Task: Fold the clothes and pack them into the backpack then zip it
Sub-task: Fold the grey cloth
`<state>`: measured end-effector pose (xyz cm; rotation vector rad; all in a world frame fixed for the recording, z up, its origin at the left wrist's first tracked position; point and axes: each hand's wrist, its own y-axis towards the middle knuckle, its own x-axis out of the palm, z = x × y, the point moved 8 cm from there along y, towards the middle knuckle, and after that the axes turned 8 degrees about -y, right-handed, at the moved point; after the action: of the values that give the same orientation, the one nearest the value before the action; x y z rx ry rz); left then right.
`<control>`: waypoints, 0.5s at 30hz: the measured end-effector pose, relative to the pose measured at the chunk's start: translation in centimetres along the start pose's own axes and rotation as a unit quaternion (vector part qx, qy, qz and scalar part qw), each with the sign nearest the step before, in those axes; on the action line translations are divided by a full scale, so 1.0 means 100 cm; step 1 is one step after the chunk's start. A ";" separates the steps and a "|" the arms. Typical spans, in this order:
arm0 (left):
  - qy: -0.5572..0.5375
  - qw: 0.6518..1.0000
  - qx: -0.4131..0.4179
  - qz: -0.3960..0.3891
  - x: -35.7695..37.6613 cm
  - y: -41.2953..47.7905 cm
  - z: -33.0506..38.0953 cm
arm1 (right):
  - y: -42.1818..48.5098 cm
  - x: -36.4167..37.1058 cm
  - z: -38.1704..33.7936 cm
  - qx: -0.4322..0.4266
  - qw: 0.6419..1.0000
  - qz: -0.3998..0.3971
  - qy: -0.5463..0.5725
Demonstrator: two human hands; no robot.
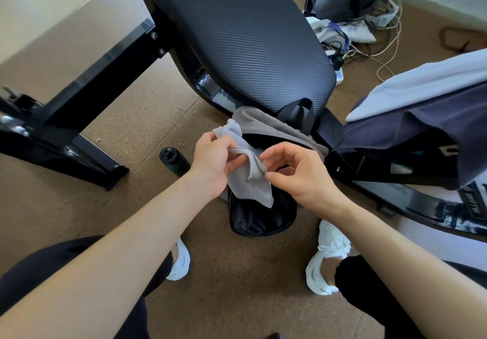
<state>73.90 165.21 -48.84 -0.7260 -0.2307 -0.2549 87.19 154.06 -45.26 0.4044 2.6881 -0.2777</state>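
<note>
Backpack (263, 217) stands open on brown cork floor (131, 127) before a black padded bench (245, 35); left hand (213, 162) grips a grey cloth (253, 178), right hand (303, 178) pinches it.

Left hand (214, 160) grips a small grey cloth (250, 172), fingers closed on its upper part; right hand (303, 178) pinches its lower edge between thumb and forefinger. Cloth hangs over the open mouth of a grey-and-black backpack (263, 217) standing on the brown floor (131, 117), leaning against the black padded bench (250, 35). Dark bottle (175, 160) lies on floor just left of backpack. Navy and white clothes (421, 112) piled at right. White shoes (326, 259) near the bottom edge.
</note>
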 end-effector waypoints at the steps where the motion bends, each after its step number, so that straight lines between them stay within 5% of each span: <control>1: -0.007 1.000 0.000 0.005 -0.001 0.000 0.000 | -0.001 0.001 -0.001 -0.005 1.000 0.001 -0.009; 15: -0.133 0.989 -0.061 -0.031 0.015 -0.013 -0.016 | 0.000 0.006 -0.002 -0.001 0.983 0.112 -0.146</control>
<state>75.11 162.93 -48.78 -0.8760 -0.4957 -0.2311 86.59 154.29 -45.33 0.6092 2.3331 -0.2474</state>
